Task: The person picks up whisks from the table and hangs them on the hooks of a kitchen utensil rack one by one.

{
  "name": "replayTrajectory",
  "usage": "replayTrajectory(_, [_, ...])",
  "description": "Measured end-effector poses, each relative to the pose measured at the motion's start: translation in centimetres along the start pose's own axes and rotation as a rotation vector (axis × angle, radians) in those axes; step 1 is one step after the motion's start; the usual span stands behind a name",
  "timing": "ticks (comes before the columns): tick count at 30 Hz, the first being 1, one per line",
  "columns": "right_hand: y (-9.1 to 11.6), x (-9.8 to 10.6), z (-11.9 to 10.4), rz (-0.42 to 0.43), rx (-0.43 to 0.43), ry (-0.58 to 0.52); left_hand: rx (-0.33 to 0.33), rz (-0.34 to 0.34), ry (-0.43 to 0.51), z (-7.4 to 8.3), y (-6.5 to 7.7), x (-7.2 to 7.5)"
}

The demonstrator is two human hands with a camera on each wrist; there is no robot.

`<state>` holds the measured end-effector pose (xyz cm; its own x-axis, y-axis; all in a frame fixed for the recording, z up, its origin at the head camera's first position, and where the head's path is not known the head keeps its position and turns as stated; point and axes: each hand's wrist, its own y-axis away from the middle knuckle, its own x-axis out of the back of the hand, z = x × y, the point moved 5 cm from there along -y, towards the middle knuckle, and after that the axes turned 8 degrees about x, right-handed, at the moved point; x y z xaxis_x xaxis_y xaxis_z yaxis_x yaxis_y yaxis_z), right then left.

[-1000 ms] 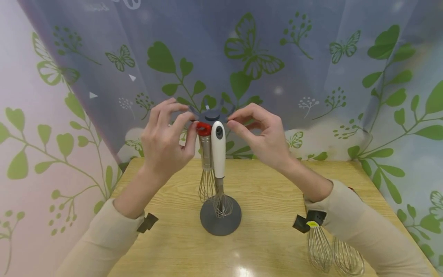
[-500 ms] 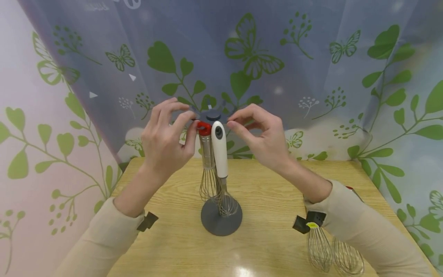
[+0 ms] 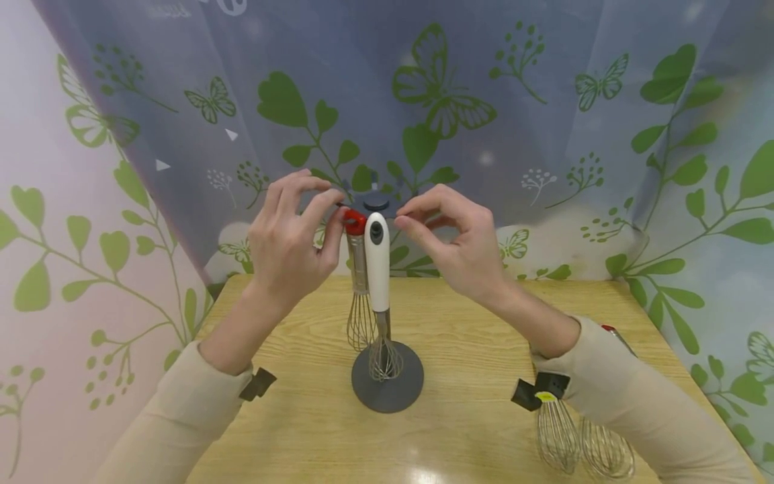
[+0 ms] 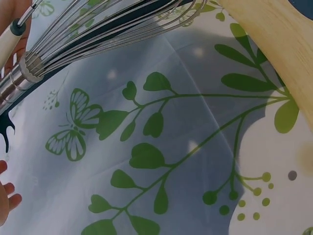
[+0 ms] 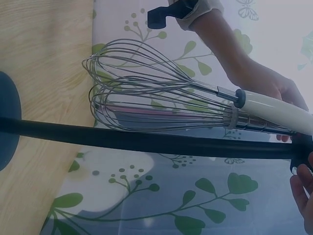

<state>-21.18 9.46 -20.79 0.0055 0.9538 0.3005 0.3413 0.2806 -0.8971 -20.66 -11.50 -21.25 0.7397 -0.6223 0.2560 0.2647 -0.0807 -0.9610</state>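
A dark grey utensil stand rises from a round base on the table; its pole shows in the right wrist view. From its top hang a whisk with a white handle, in front, and a steel-handled whisk with a red end, behind to the left. My left hand pinches an arm of the stand's top with thumb and index finger, right beside the red end. Opposite it, my right hand pinches another arm, its tip hidden between the fingers. Both whisks' wires hang above the base.
More whisks lie on the wooden table at the right, partly under the right sleeve. A red tip shows behind that forearm. A printed curtain stands close behind the stand.
The white-handled whisk has swung right and then back left. The stand's top has tilted and shifted slightly to the right. Both hands have kept almost the same place.
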Motion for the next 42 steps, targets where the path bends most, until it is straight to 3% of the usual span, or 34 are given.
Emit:
replayTrajectory(8, [0.1,0.1,0.0,0.001,0.007,-0.009,-0.038,0.122,0.116,-0.2,0.2,0.7])
replayTrajectory(14, [0.1,0.1,0.1,-0.007,0.011,-0.005,-0.091,0.180,0.150,0.3,0.3,1.4])
replayTrajectory(28, [0.1,0.1,0.2,-0.016,0.007,0.007,-0.135,0.141,0.072,1.6,0.5,1.5])
replayTrajectory(42, [0.1,0.2,0.1,-0.003,0.004,0.006,-0.109,0.124,0.039,1.6,0.8,1.2])
